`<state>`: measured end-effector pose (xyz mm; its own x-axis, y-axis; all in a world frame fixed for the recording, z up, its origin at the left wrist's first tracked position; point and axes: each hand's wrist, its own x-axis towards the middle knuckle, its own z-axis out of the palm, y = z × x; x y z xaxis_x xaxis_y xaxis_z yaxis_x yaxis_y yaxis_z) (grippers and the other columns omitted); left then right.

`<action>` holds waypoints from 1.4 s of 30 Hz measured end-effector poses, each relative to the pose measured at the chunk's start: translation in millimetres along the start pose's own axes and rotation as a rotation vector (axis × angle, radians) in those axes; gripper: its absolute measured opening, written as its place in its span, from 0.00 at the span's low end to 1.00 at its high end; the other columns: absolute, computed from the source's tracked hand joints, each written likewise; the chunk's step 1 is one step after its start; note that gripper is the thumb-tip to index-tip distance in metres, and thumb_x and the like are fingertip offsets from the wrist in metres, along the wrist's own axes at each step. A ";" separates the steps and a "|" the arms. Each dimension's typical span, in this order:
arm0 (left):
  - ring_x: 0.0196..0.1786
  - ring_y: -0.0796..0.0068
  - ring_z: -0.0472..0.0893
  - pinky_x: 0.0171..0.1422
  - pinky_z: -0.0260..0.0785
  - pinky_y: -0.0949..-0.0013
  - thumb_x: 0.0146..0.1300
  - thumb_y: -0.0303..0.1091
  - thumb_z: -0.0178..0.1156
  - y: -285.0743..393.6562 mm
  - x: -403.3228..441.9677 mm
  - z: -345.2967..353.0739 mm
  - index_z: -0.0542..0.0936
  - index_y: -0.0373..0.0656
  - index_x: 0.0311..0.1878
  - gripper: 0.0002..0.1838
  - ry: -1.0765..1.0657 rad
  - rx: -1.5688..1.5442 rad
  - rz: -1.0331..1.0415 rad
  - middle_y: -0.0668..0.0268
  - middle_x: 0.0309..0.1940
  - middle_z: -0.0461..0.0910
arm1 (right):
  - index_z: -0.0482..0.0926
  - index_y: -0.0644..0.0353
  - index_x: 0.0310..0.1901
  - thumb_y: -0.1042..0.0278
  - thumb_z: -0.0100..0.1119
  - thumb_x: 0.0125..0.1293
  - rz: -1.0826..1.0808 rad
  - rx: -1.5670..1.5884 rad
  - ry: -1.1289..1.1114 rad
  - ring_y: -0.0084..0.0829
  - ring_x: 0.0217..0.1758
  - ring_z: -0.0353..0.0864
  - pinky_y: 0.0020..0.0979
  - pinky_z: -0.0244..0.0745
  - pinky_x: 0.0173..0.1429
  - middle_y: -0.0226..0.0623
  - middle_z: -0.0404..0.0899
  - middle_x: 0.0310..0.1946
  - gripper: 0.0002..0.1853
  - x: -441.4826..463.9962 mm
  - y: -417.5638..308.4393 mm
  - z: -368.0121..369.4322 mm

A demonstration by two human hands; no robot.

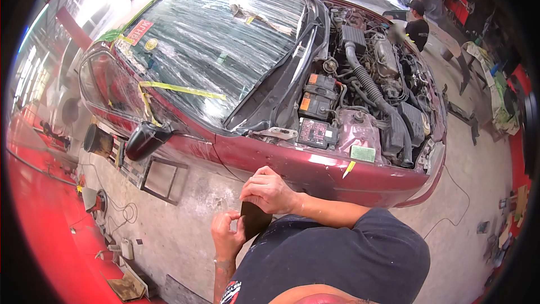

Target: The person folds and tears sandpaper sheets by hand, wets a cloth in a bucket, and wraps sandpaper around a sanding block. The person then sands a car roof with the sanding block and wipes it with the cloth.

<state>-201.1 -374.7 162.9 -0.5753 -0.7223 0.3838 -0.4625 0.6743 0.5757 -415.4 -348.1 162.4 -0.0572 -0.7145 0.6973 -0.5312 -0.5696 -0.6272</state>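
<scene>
My right hand (270, 190) pinches the upper edge of a dark, thin sheet of what looks like sandpaper (254, 219). My left hand (228, 233) is lower and to the left, its thumb and fingers closed on the sheet's left edge. The sheet hangs between both hands, close to my chest, and its lower part is hidden by my shirt. Just beyond my hands is the dark red fender (281, 160) of a car. A pale green block (363, 153) rests on the fender edge, beside a small yellow, white-tipped piece (349, 169).
The bonnet is off or raised out of view, exposing the engine bay (371, 67). Plastic film covers the windscreen (208, 39). A black side mirror (147, 141) sticks out at left, above a metal frame (163, 180). Another person (417, 27) stands beyond the car.
</scene>
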 end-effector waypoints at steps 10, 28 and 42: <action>0.38 0.58 0.81 0.44 0.68 0.57 0.57 0.27 0.67 -12.9 -33.9 -12.1 0.77 0.42 0.33 0.06 -0.003 0.135 -0.036 0.61 0.33 0.83 | 0.82 0.52 0.33 0.67 0.70 0.61 0.005 -0.069 0.142 0.28 0.37 0.80 0.32 0.67 0.51 0.25 0.83 0.32 0.04 29.0 3.3 -30.2; 0.26 0.55 0.72 0.31 0.62 0.56 0.66 0.34 0.63 -32.9 -56.6 -15.6 0.71 0.41 0.28 0.13 0.030 0.091 0.010 0.58 0.23 0.70 | 0.80 0.52 0.34 0.67 0.67 0.63 -0.008 0.012 -0.077 0.32 0.35 0.80 0.33 0.70 0.49 0.26 0.80 0.29 0.04 36.7 -10.0 -35.5; 0.29 0.58 0.76 0.33 0.67 0.60 0.55 0.20 0.63 23.1 10.9 -15.3 0.72 0.39 0.27 0.08 0.307 -0.089 0.096 0.58 0.26 0.75 | 0.82 0.52 0.47 0.66 0.67 0.60 -0.216 0.016 -0.091 0.31 0.46 0.82 0.34 0.75 0.48 0.29 0.83 0.41 0.13 18.9 -23.9 -3.8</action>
<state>-207.7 -369.4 191.5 -0.3772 -0.6780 0.6309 -0.3474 0.7351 0.5823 -407.0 -346.5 191.9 0.1335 -0.6089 0.7819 -0.5097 -0.7188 -0.4728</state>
